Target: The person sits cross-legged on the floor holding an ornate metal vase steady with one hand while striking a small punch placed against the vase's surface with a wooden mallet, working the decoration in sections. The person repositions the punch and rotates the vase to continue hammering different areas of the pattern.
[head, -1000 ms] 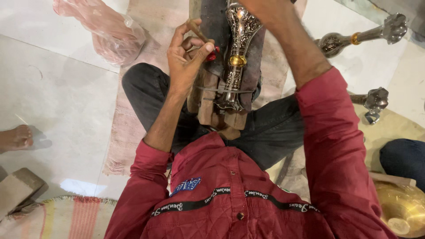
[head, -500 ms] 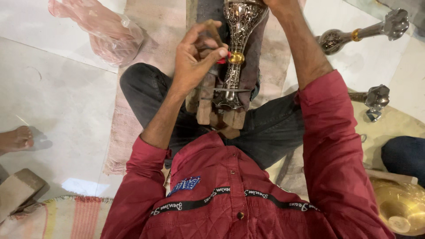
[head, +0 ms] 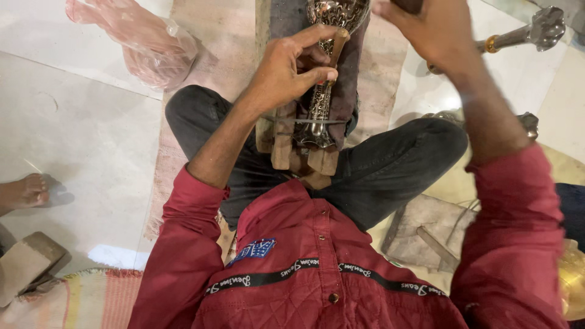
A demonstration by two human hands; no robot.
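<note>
head view: left hand [head: 286, 76] grip pinched on a thin chisel-like tool [head: 337, 45], tip against ornate silver metal piece [head: 326, 73] | piece lies on wooden block [head: 283, 143] over the lap | right hand [head: 436, 30] raised, closed on a dark handle [head: 407, 5], mostly cropped | pink plastic bag [head: 143, 42] on floor

A pink plastic bag [head: 137, 45] lies upper left; a bare foot [head: 23, 192] pokes in at the left edge; two metal fittings [head: 524, 33] rest upper right.
</note>
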